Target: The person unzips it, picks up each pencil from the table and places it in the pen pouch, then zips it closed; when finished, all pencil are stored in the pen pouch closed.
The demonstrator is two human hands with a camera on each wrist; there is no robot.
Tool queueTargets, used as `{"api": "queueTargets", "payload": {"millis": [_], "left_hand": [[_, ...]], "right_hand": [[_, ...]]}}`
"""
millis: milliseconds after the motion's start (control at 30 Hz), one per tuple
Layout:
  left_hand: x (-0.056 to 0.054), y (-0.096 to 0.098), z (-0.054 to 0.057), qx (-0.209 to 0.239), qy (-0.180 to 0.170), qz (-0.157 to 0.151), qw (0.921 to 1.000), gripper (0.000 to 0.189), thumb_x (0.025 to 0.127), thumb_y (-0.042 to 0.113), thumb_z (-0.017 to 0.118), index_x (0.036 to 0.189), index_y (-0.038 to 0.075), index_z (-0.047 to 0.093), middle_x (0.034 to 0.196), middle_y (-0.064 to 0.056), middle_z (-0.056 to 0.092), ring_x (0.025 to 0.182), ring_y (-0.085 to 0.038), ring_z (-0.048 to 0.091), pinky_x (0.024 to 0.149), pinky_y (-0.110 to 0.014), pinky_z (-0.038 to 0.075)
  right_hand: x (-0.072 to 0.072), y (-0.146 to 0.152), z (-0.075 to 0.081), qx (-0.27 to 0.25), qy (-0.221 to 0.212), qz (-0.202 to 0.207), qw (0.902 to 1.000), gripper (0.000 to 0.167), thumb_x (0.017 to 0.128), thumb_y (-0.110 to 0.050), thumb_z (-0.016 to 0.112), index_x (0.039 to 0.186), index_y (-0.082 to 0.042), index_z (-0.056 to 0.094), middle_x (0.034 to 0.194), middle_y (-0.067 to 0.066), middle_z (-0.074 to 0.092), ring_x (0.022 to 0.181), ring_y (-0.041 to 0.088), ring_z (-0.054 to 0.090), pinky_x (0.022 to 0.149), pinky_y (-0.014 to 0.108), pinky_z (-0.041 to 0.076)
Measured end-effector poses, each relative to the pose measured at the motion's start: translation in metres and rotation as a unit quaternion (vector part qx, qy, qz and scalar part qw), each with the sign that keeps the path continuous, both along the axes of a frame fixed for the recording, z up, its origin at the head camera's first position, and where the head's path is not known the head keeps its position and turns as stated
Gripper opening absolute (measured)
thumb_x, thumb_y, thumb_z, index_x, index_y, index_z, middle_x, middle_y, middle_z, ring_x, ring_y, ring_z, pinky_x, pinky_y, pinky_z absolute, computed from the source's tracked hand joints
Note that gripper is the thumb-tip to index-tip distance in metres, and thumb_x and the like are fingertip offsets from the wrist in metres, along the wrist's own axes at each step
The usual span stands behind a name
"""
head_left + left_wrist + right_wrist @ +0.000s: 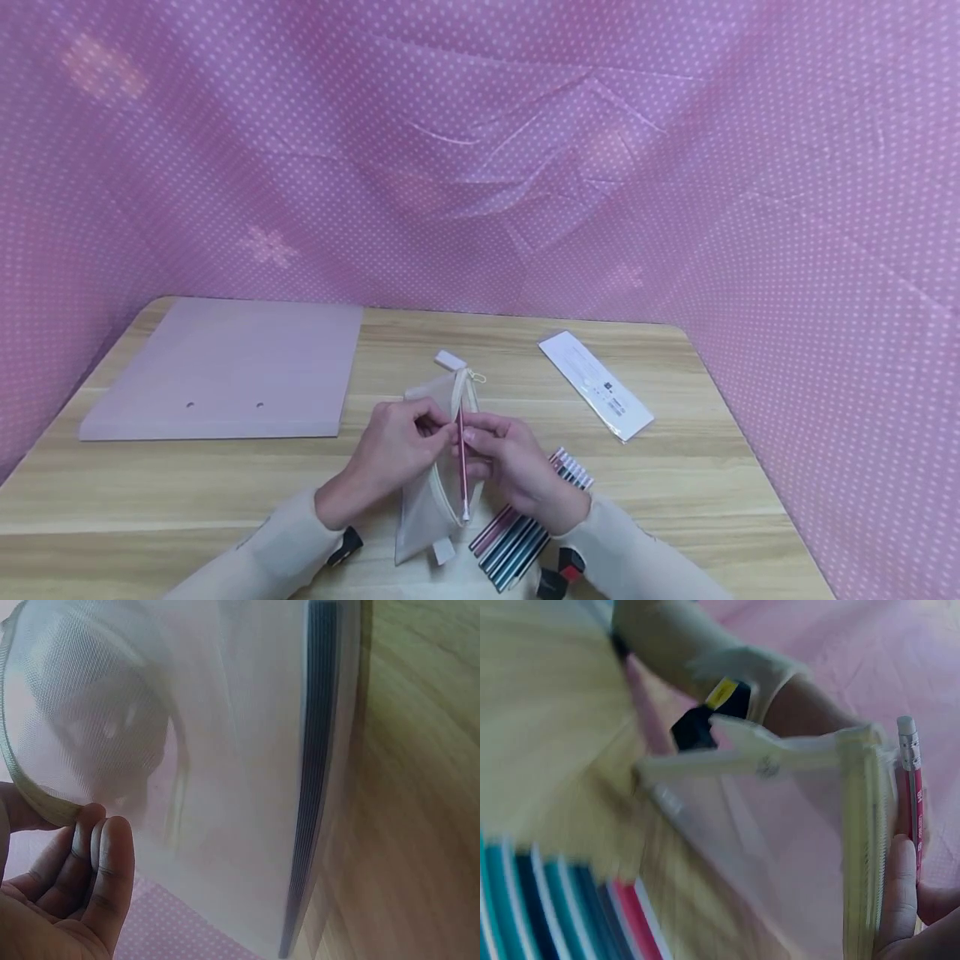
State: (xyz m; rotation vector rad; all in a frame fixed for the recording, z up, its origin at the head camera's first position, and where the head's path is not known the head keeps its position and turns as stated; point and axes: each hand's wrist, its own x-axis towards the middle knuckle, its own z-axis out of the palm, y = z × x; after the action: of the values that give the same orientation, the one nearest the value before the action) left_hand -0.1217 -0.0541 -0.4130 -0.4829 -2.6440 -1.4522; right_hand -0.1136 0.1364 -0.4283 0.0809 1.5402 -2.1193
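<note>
A pale mesh zip pouch stands on the table, its zipped mouth spread apart. My left hand pinches the zip edge between thumb and fingers; in the left wrist view the left hand grips the yellowish rim. At the mouth, my right hand holds a red pencil with a white eraser. The right wrist view has this pencil upright beside the zip, eraser end up, its lower part hidden by fingers. A dark ribbed strip runs along the pouch in the left wrist view.
Several red, teal and dark pencils lie side by side under my right forearm. A white flat packet is at the back right, and a large pale folder-like sheet at the left. A small white block is behind the pouch.
</note>
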Motion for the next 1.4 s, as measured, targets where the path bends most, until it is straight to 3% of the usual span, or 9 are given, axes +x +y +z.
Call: {"api": "queueTargets", "payload": {"millis": [267,400,600,800,900,1167,1400], "left_hand": [[0.0,-0.002,-0.001,-0.008,0.0,0.005,1.0,0.011,0.083,0.012,0.079,0.08,0.021,0.075,0.074,0.007,0.074,0.066,-0.002,0.063,0.062,-0.017,0.054],[0.0,-0.001,-0.001,-0.008,-0.001,-0.004,1.0,0.009,0.083,0.014,0.08,0.08,0.021,0.075,0.075,0.006,0.075,0.067,-0.001,0.064,0.062,-0.017,0.054],[0.002,0.0,0.001,0.002,-0.027,-0.017,0.9995,0.006,0.085,0.017,0.079,0.081,0.02,0.076,0.077,0.005,0.076,0.068,-0.002,0.067,0.062,-0.017,0.056],[0.004,0.001,0.003,0.026,-0.059,-0.026,0.9976,0.005,0.088,0.021,0.078,0.082,0.02,0.077,0.077,0.007,0.076,0.059,-0.004,0.06,0.053,-0.019,0.05],[0.004,0.001,0.003,0.03,-0.059,-0.03,0.9973,0.006,0.088,0.023,0.078,0.083,0.02,0.077,0.077,0.007,0.076,0.056,-0.005,0.057,0.05,-0.02,0.047],[0.003,0.001,0.001,0.021,-0.04,-0.025,0.9987,0.005,0.087,0.022,0.079,0.083,0.021,0.076,0.08,0.005,0.077,0.065,-0.004,0.065,0.058,-0.02,0.054],[0.0,-0.001,0.002,0.047,-0.073,-0.002,0.9962,0.003,0.086,0.018,0.078,0.085,0.015,0.078,0.078,0.007,0.076,0.069,-0.008,0.068,0.065,-0.021,0.057]], "right_hand": [[-0.003,-0.003,-0.012,0.064,0.041,-0.005,0.9971,0.04,0.096,-0.003,0.061,0.134,0.006,0.054,0.096,-0.005,0.076,0.074,0.009,0.068,0.064,0.023,0.059],[-0.005,-0.003,-0.015,0.085,0.057,-0.009,0.9947,0.036,0.095,-0.001,0.062,0.13,0.007,0.056,0.093,-0.006,0.075,0.076,0.009,0.068,0.062,0.023,0.058],[-0.006,-0.003,-0.014,0.086,0.077,-0.005,0.9934,0.026,0.091,0.003,0.064,0.116,0.003,0.057,0.086,-0.007,0.072,0.073,0.006,0.064,0.057,0.022,0.056],[-0.005,-0.003,-0.012,0.122,0.101,0.034,0.9868,0.026,0.09,0.005,0.064,0.115,0.012,0.06,0.086,-0.003,0.071,0.072,0.009,0.066,0.061,0.024,0.059],[-0.003,-0.004,-0.012,0.131,0.099,0.04,0.9855,0.027,0.092,0.005,0.062,0.117,0.013,0.06,0.087,-0.001,0.072,0.072,0.01,0.068,0.063,0.024,0.06],[-0.001,-0.006,-0.017,0.134,0.086,-0.002,0.9873,0.026,0.09,0.003,0.065,0.114,0.012,0.06,0.097,0.016,0.078,0.073,0.009,0.07,0.064,0.024,0.061],[-0.001,-0.005,-0.016,0.137,0.062,0.013,0.9886,0.02,0.094,-0.005,0.067,0.11,0.006,0.064,0.086,0.013,0.078,0.066,0.012,0.073,0.062,0.026,0.062]]}}
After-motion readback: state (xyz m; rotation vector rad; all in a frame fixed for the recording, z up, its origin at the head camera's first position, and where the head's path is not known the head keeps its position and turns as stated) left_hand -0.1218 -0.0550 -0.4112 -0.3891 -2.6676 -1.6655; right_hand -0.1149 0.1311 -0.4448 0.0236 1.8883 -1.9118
